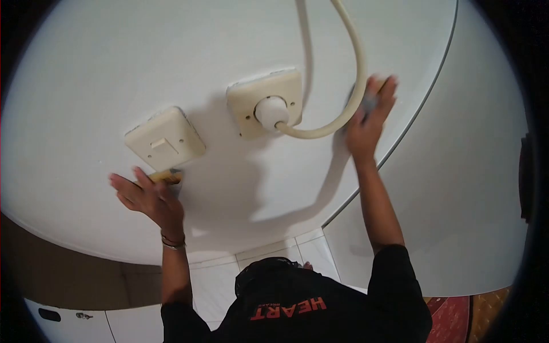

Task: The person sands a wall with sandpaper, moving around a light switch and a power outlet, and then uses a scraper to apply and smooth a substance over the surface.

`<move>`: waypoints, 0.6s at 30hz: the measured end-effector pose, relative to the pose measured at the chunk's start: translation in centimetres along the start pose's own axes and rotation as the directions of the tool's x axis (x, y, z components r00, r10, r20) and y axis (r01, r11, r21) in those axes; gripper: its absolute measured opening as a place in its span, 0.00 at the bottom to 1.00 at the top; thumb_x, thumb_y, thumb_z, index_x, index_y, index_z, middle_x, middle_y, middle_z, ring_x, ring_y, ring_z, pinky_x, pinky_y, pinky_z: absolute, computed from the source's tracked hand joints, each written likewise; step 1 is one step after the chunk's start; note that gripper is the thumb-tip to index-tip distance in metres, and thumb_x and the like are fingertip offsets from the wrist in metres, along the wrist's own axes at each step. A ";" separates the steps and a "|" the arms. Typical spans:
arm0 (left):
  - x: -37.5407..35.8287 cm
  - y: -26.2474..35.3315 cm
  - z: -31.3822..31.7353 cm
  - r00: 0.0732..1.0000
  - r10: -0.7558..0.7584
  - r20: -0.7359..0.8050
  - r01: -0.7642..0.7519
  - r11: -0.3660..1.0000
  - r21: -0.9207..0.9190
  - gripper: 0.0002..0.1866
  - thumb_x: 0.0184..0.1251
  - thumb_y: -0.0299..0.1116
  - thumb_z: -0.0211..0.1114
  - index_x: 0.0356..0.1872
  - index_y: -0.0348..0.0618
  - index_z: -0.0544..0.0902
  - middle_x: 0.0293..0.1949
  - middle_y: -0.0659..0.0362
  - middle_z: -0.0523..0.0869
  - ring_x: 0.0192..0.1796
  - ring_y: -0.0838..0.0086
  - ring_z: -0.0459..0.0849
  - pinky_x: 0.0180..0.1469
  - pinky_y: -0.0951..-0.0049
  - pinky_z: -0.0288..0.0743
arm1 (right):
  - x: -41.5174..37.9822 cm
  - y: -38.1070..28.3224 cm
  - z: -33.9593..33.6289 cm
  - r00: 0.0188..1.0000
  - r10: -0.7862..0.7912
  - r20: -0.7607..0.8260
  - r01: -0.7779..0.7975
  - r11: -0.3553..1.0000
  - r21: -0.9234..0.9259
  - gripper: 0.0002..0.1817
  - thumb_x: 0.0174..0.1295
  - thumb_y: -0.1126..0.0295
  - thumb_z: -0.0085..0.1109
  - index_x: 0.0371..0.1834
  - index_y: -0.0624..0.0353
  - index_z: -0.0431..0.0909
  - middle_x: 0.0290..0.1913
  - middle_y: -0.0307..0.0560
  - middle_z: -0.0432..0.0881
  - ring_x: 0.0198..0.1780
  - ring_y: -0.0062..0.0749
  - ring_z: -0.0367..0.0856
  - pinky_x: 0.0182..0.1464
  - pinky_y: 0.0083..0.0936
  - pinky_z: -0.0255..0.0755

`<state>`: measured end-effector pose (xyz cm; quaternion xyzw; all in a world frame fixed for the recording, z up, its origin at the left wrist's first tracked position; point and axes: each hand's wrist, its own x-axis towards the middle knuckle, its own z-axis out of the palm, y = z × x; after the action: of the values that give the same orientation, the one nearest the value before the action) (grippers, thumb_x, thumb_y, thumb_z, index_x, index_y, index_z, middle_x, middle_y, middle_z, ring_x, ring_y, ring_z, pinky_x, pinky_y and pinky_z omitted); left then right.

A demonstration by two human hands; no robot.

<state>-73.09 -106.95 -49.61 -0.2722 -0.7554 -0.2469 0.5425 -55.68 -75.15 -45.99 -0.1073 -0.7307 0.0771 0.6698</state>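
Note:
On the white wall point(229, 183), my left hand point(151, 200) is just below the cream light switch point(163, 144), fingers partly spread. A small yellow and grey cloth or sponge point(166, 176) is held under it, against the wall. Farther right, my right hand point(369, 123) presses a greyish pad or cloth point(369, 104) to the wall, beside the cream cable point(359, 57). Motion blurs its fingers, and most of the pad is hidden. Between the hands sits a socket plate point(240, 108) with a round white plug point(271, 112) in it.
The cable loops from the plug to the top of the view. A grey panel point(457, 188) stands at the right. White floor tiles point(214, 283) lie below, with a red patterned mat point(449, 320) at the lower right and a white cabinet point(63, 326) at the lower left.

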 end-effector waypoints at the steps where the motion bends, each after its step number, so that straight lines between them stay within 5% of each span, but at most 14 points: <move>1: 0.8 -0.2 -0.1 0.999 -0.048 -0.022 0.048 0.999 0.003 0.27 0.70 0.49 0.29 0.64 0.48 0.56 0.67 0.42 0.42 0.69 0.50 0.38 0.65 0.49 0.32 | 1.4 -0.5 -0.1 0.991 0.120 -0.055 -0.115 0.989 0.088 0.30 0.60 0.58 0.45 0.63 0.64 0.56 0.68 0.54 0.46 0.70 0.47 0.35 0.66 0.44 0.23; 5: -1.8 1.1 2.1 0.994 -0.040 -0.099 0.047 0.997 0.062 0.28 0.70 0.49 0.29 0.65 0.46 0.52 0.67 0.43 0.43 0.69 0.52 0.40 0.65 0.52 0.33 | -2.7 -3.3 2.8 0.972 0.235 -0.032 -0.234 0.972 0.011 0.35 0.60 0.61 0.43 0.66 0.66 0.40 0.69 0.57 0.42 0.70 0.49 0.33 0.65 0.44 0.21; 7: -4.2 1.8 2.9 0.996 0.026 -0.083 -0.021 0.999 0.050 0.31 0.68 0.53 0.32 0.66 0.46 0.51 0.67 0.43 0.41 0.69 0.51 0.38 0.65 0.49 0.32 | -9.8 -4.6 5.0 0.988 0.135 0.071 -0.139 0.988 0.062 0.38 0.56 0.59 0.46 0.66 0.66 0.43 0.68 0.61 0.41 0.69 0.54 0.34 0.65 0.49 0.22; 8: -4.5 1.4 2.9 0.996 0.018 -0.083 -0.013 0.998 0.059 0.31 0.68 0.53 0.32 0.66 0.46 0.51 0.67 0.43 0.41 0.69 0.51 0.38 0.65 0.49 0.32 | -11.9 -4.9 4.8 0.970 -0.109 0.219 0.144 0.978 -0.149 0.37 0.55 0.60 0.46 0.65 0.67 0.46 0.68 0.60 0.41 0.69 0.54 0.35 0.64 0.50 0.22; 9: -4.9 0.7 2.7 0.998 0.032 -0.046 -0.030 0.999 0.042 0.33 0.66 0.56 0.34 0.65 0.45 0.52 0.66 0.41 0.41 0.68 0.48 0.39 0.63 0.45 0.34 | -11.8 -4.4 4.6 0.967 -0.117 0.226 0.151 0.979 -0.136 0.37 0.55 0.60 0.46 0.65 0.67 0.46 0.68 0.60 0.41 0.69 0.54 0.35 0.64 0.50 0.22; 11: -5.6 -0.4 2.2 1.000 0.030 -0.004 -0.030 0.999 0.033 0.35 0.64 0.59 0.36 0.64 0.44 0.53 0.66 0.40 0.42 0.68 0.46 0.40 0.62 0.41 0.36 | -11.0 -1.9 3.1 0.974 -0.112 0.196 0.135 0.985 -0.110 0.35 0.57 0.59 0.45 0.64 0.69 0.49 0.69 0.59 0.40 0.70 0.52 0.35 0.65 0.48 0.22; 13: -6.2 -1.6 1.8 0.999 0.040 -0.006 -0.041 0.999 -0.031 0.32 0.64 0.52 0.46 0.64 0.44 0.53 0.67 0.41 0.39 0.69 0.49 0.39 0.65 0.49 0.34 | -8.1 -0.6 2.2 0.976 0.219 0.007 -0.219 0.974 0.052 0.33 0.60 0.61 0.43 0.64 0.69 0.49 0.69 0.57 0.39 0.70 0.49 0.34 0.66 0.45 0.22; 15: -6.9 -2.0 2.1 0.999 -0.007 -0.048 -0.001 0.988 -0.153 0.31 0.63 0.50 0.51 0.61 0.42 0.56 0.66 0.40 0.40 0.69 0.49 0.39 0.65 0.50 0.36 | -5.9 -0.9 1.2 0.924 0.382 -0.020 -0.378 0.919 0.109 0.34 0.61 0.64 0.43 0.65 0.69 0.41 0.69 0.57 0.39 0.70 0.46 0.32 0.66 0.42 0.22; 17: -7.6 -2.0 2.2 0.986 -0.122 -0.113 0.077 0.937 -0.342 0.26 0.57 0.44 0.61 0.50 0.40 0.63 0.65 0.39 0.41 0.68 0.49 0.42 0.66 0.54 0.40 | -7.6 -1.5 2.4 0.940 0.341 0.001 -0.333 0.917 0.222 0.35 0.60 0.66 0.44 0.66 0.69 0.39 0.69 0.57 0.38 0.71 0.46 0.30 0.66 0.42 0.22; 18: -7.9 -2.3 2.5 0.978 -0.168 -0.120 0.113 0.923 -0.369 0.25 0.56 0.45 0.62 0.47 0.39 0.64 0.65 0.39 0.42 0.68 0.49 0.42 0.66 0.54 0.40 | -9.4 -2.6 3.4 0.971 0.226 0.071 -0.233 0.965 0.117 0.32 0.59 0.66 0.46 0.64 0.68 0.50 0.69 0.58 0.37 0.70 0.48 0.29 0.66 0.43 0.22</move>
<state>-74.28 -108.06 -58.02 -0.2926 -0.6722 -0.4391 0.5194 -58.41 -79.97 -54.73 -0.1473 -0.7259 0.2026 0.6406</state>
